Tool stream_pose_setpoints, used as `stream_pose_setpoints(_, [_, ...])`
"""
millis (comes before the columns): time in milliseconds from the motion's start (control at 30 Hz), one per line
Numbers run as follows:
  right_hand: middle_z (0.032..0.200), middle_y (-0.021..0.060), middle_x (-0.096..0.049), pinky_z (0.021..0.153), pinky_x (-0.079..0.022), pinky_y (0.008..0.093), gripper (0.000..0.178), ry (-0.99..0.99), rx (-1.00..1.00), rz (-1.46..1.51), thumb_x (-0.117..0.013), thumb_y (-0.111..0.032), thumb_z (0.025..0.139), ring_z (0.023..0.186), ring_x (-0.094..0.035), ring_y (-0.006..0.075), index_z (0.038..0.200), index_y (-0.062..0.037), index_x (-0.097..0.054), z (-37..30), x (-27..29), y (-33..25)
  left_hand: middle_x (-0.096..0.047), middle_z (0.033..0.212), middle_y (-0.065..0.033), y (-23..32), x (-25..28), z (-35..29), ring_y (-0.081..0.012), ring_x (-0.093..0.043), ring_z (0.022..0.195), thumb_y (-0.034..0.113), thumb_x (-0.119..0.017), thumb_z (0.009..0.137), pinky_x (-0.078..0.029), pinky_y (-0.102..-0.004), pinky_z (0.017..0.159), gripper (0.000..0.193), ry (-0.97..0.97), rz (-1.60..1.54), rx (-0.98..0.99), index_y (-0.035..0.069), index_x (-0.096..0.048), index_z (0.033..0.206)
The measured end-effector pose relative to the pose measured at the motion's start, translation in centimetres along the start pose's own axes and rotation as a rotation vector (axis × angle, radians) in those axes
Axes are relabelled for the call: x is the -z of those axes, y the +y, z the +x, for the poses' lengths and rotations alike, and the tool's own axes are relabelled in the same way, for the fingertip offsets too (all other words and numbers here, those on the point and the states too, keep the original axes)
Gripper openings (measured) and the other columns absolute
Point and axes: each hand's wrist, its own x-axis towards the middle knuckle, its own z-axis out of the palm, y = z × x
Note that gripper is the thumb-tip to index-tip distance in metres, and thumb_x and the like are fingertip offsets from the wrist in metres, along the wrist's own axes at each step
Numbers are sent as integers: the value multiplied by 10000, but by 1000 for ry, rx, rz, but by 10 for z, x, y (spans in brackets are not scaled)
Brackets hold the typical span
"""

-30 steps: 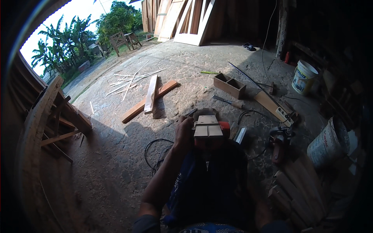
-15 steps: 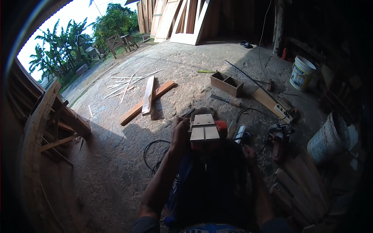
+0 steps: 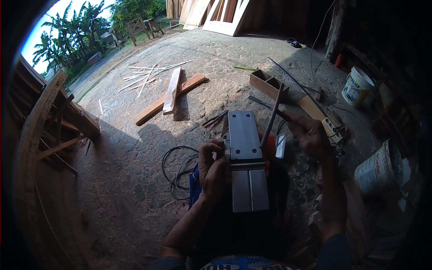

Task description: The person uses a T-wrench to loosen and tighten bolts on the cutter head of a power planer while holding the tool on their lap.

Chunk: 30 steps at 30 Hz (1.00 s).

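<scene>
A hand could pass over the rough grey concrete floor [image 3: 222, 90] between the long reddish-brown wooden plank [image 3: 150, 107] and the brown two-compartment wooden box [image 3: 266, 88]. Looped black cable [image 3: 163, 166] clutters the left hand's [image 3: 211, 168] outer side; a tilted dark slender bar [image 3: 272, 115] obstructs the silver-plated planer's [image 3: 245, 144] right flank.

The rough grey floor [image 3: 211, 63] lies partly sunlit, partly shaded; 1 post [image 3: 335, 36] stands right, leafy plants [image 3: 67, 42] outside left.
</scene>
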Motion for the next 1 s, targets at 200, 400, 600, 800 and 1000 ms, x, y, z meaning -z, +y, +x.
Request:
stream_pose_setpoints(200, [1119, 195, -701, 828, -539, 343, 305, 29, 29, -407, -604, -125, 958, 1007, -707, 279, 1254, -78, -663, 18, 16, -40, -506, 1100, -87, -2, 6, 4, -150, -490, 988, -90, -453, 767, -424, -259, 868, 290, 77, 67, -42, 46, -471, 1023])
stream_pose_setpoints(400, [1194, 182, -686, 883, -520, 327, 344, 30, 84, -207, -587, -116, 972, 1054, -690, 232, 1309, -58, -618, 8, 15, -14, -498, 1122, -92, -7, 10, 4, -185, -472, 1051, -36, -440, 696, -376, -319, 981, 337, 72, 71, -63, 43, -468, 1023])
stream_pose_setpoints(600, [1078, 147, -710, 852, -504, 316, 304, -43, -119, -61, -582, -154, 990, 973, -665, 172, 1268, -41, -630, 9, 11, -32, -489, 1118, -96, -2, 2, 4, -191, -460, 1039, -1, -447, 687, -363, -330, 991, 326, 95, 98, -10, 42, -461, 1010])
stream_pose_setpoints(800, [678, -75, -427, 401, -211, 179, 291, 237, 8, 425, -522, -226, 1031, 463, -297, -18, 1254, -52, -590, 11, -7, -60, -478, 1114, -103, 5, 2, 4, -204, -446, 1050, 57, -459, 685, -352, -334, 992, 307, 131, 148, 21, 41, -454, 992])
stream_pose_setpoints(1000, [727, 5, -564, 357, -226, 176, 365, 431, 233, 716, -514, -246, 1038, 406, -310, -2, 1369, -94, -502, 61, -1, -108, -472, 1097, -111, 0, 1, 6, -214, -438, 1039, 69, -451, 647, -351, -340, 985, 348, 93, 120, 22, 41, -448, 994])
